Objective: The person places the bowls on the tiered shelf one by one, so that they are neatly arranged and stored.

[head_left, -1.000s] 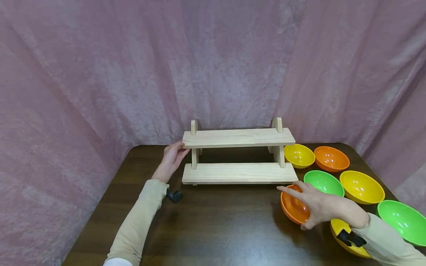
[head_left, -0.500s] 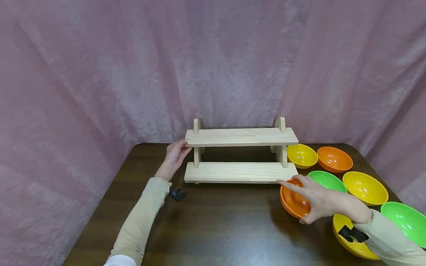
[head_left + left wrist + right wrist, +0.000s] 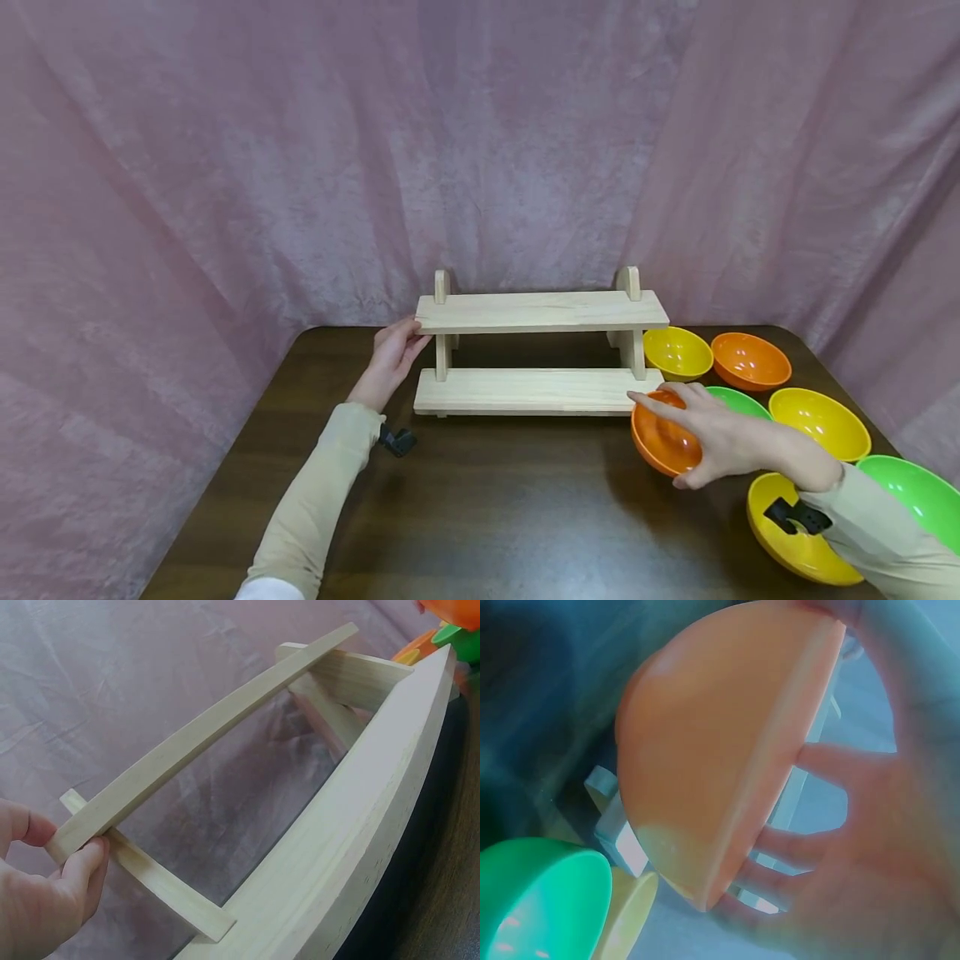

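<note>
A two-tier wooden shelf stand stands against the curtain, with a pale upper board point(image 3: 540, 311) and a lower board point(image 3: 525, 391). My left hand point(image 3: 386, 364) pinches the left end of the upper board; in the left wrist view the thumb and fingers point(image 3: 84, 870) take it from both sides. At the right end of the lower board, my right hand point(image 3: 723, 437) holds an orange bowl point(image 3: 663, 440) by its rim, raised off the table. In the right wrist view the fingers are spread across the rim of the orange bowl point(image 3: 705, 750), whose outer side faces the camera.
Right of the stand, several bowls sit on the dark wooden table point(image 3: 480, 508): a small yellow bowl point(image 3: 678, 353), another orange bowl point(image 3: 751, 362), green bowls and larger yellow bowls point(image 3: 819, 423). One yellow bowl point(image 3: 795, 542) lies under the right forearm. A pink curtain point(image 3: 480, 150) hangs behind.
My right hand has raised the orange bowl and brought it a little away from me, closer to the lower board's right end. The left hand keeps its grip on the upper board.
</note>
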`<action>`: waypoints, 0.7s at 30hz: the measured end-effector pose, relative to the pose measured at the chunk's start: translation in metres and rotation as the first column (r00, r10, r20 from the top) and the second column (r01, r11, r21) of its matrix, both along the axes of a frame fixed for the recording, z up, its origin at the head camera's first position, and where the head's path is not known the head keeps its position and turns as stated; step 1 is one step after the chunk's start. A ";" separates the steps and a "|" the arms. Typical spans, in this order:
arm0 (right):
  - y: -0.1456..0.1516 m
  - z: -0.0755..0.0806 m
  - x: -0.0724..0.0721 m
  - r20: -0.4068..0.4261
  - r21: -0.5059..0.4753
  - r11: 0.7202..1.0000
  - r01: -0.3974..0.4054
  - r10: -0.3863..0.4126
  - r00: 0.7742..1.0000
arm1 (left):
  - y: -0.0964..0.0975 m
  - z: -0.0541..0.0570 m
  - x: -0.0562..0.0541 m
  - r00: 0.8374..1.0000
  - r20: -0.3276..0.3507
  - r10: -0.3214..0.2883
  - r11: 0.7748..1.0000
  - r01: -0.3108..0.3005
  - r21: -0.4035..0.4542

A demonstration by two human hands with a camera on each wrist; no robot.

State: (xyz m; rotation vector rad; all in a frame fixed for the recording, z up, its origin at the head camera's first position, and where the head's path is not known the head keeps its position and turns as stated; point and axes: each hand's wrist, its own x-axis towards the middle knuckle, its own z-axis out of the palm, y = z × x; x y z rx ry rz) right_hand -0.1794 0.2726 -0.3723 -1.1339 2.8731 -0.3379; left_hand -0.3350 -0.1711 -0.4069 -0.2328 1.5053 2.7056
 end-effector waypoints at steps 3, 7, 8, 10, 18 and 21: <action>0.001 0.000 -0.003 -0.037 -0.001 1.000 0.001 -0.001 0.999 | 0.000 0.000 -0.001 1.000 -0.009 -0.006 1.000 0.006 -0.001; 0.003 0.002 -0.006 -0.054 0.003 1.000 0.013 -0.013 0.998 | 0.001 0.000 -0.002 1.000 -0.027 -0.011 1.000 0.012 0.008; 0.003 0.003 -0.007 -0.054 0.007 1.000 0.019 -0.019 0.998 | 0.001 0.000 -0.002 1.000 -0.028 -0.012 1.000 0.012 0.007; 0.003 0.004 -0.007 -0.040 0.008 0.999 0.032 -0.032 0.999 | 0.002 0.000 -0.002 1.000 -0.021 -0.007 1.000 0.007 0.010; 0.002 0.009 -0.011 0.006 -0.004 0.999 0.054 -0.054 0.999 | 0.002 0.001 -0.001 1.000 0.014 -0.011 1.000 0.011 -0.021; 0.002 0.011 -0.012 -0.005 -0.005 0.999 0.053 -0.053 0.999 | 0.002 0.001 -0.001 1.000 0.021 -0.011 0.999 0.012 -0.034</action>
